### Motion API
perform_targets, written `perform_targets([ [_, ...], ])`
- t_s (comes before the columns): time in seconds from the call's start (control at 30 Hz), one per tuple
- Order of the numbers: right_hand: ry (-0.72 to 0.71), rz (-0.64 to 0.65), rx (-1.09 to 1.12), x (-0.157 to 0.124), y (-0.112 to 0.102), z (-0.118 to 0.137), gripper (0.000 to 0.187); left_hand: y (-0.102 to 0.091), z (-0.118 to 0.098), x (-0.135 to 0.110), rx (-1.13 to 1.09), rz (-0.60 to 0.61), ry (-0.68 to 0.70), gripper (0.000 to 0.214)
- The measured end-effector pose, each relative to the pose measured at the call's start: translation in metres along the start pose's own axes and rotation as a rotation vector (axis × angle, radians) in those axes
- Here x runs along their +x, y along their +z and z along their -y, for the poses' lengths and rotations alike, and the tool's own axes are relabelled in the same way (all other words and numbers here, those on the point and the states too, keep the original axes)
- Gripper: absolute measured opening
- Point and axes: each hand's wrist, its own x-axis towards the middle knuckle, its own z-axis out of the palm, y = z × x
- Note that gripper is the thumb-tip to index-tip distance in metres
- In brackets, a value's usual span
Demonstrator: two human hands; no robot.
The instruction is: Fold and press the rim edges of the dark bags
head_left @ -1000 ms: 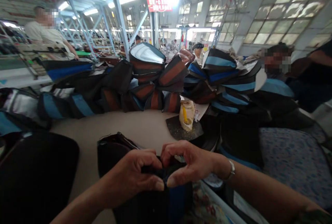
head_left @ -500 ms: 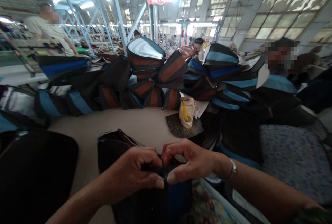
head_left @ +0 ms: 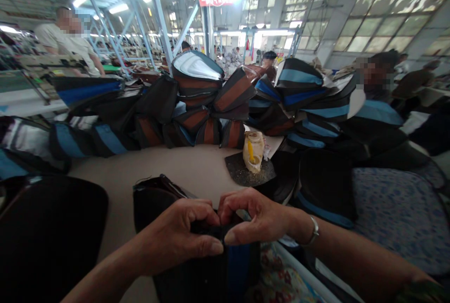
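Low in the middle of the head view, a black fabric bag piece [head_left: 206, 277] with a blue stripe [head_left: 238, 268] stands at the near side of the table. My left hand [head_left: 188, 230] pinches its top edge between thumb and bent fingers. Right beside it, my right hand [head_left: 258, 216], with a silver bracelet [head_left: 314, 230] at the wrist, pinches the same edge just above the stripe. The two sets of fingertips almost meet at a seam. Exactly what lies under the fingertips is hidden.
Sewn bag pieces [head_left: 228, 92] with brown and blue stripes are piled along the table's far side. A cream container [head_left: 258, 143] with a yellow handle stands on a dark sheet [head_left: 237, 174]. A large black panel [head_left: 52, 228] lies left; patterned fabric [head_left: 397, 214] lies right. Co-workers are beyond.
Both hands keep their pinch on the bag piece's edge. The tip of my right thumb has shifted very slightly up and left.
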Motion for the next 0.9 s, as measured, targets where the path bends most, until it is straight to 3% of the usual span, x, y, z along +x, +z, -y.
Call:
perform_targets([
  [0.4, -0.002, -0.001, 0.011, 0.000, 0.007, 0.000, 0.014, 0.003, -0.008, -0.003, 0.040, 0.007, -0.029, 0.022],
  [0.73, 0.025, 0.002, 0.045, -0.006, 0.004, 0.002, 0.024, 0.005, -0.006, -0.003, 0.078, 0.004, -0.048, 0.014],
  [0.83, 0.071, -0.061, -0.043, -0.007, 0.008, 0.011, 0.026, 0.009, -0.008, 0.001, 0.143, -0.051, -0.086, 0.013],
  [0.9, 0.081, -0.129, -0.105, -0.006, 0.013, 0.015, 0.017, 0.012, -0.010, 0.003, 0.203, -0.103, -0.080, 0.011],
])
